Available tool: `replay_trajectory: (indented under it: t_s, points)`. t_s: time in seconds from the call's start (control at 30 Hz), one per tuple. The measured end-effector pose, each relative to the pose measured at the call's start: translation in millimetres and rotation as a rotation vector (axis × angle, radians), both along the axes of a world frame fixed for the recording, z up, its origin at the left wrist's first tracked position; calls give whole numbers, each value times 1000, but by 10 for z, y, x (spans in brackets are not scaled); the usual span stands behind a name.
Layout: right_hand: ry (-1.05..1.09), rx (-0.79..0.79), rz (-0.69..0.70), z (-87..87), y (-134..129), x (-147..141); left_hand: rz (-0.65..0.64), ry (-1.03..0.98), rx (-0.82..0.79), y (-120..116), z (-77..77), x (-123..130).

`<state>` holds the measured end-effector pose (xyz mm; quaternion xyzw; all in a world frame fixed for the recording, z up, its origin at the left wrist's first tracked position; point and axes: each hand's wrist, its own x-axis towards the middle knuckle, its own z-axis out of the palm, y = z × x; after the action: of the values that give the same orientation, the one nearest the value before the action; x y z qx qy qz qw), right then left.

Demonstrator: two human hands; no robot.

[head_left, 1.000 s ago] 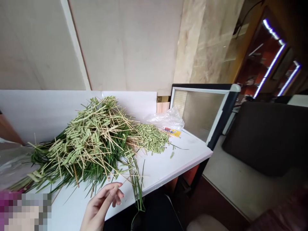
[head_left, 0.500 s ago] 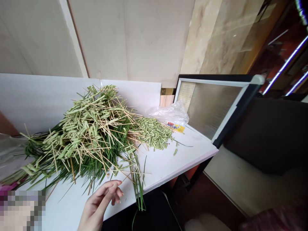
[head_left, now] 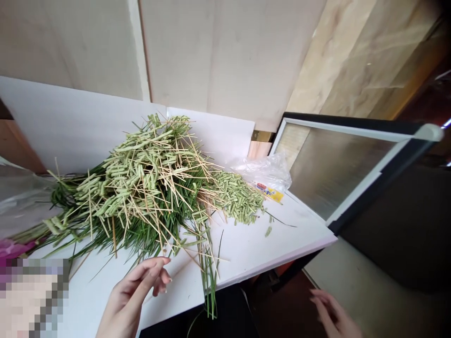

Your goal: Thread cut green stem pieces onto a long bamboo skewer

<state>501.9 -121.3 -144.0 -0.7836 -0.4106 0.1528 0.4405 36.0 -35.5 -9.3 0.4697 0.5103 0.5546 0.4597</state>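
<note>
My left hand (head_left: pixel 143 286) is over the front of the white table, thumb and index finger pinched together. Anything between those fingertips is too small to make out. My right hand (head_left: pixel 334 313) shows at the lower right, beyond the table edge, with its fingers drawn together; what they hold, if anything, cannot be seen. Behind my left hand rises a big heap of pale green skewered pieces (head_left: pixel 141 164) with thin wooden skewers (head_left: pixel 172 173) sticking out, mixed with long green grass stems (head_left: pixel 141 239). To its right lies a pile of short loose green pieces (head_left: pixel 237 197).
A crumpled clear plastic bag (head_left: pixel 269 169) with a yellow label lies behind the loose pile. A framed panel (head_left: pixel 317 164) stands at the table's right end. Several green stems (head_left: pixel 210 291) hang over the front edge of the white table (head_left: pixel 246 249). Pink wrapping (head_left: pixel 14 249) is at far left.
My right hand has come into view at the lower right. My left hand stays pinched, a little lower and further left in the picture. The view has shifted, moving the table scene rightward.
</note>
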Motion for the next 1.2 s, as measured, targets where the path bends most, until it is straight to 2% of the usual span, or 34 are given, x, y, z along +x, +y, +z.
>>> replay_trajectory:
  t_s: [0.1, 0.17, 0.2, 0.27, 0.33, 0.43, 0.57, 0.77, 1.03, 1.2]
  points:
    - [-24, 140, 296, 543, 596, -770, -2, -22, 8, 14, -6, -23]
    - [-145, 196, 475, 886, 959, -1252, -7, -38, 21, 13, -7, -40]
    - [-235, 177, 543, 1026, 1126, -1455, -7, -42, 27, 11, -6, -50]
    - [-321, 172, 621, 1224, 1429, -1767, 0, -44, 40, 7, -1, -68]
    - [-405, 142, 648, 1315, 1686, -1958, 9, -52, 52, 8, 6, -85]
    - [-508, 67, 653, 1325, 1975, -2058, 16, -63, 60, 19, 12, -106]
    - [-572, -53, 641, 1264, 2222, -2017, 16, -72, 53, 21, 10, -110]
    - [-526, -125, 752, 1242, 2479, -2128, -20, -108, 51, -12, 38, -81]
    - [-503, -201, 714, 1163, 2547, -2383, -49, -106, 97, -3, 131, -76]
    - [-506, -193, 710, 1117, 2523, -2380, -32, -90, 119, 26, 192, -72]
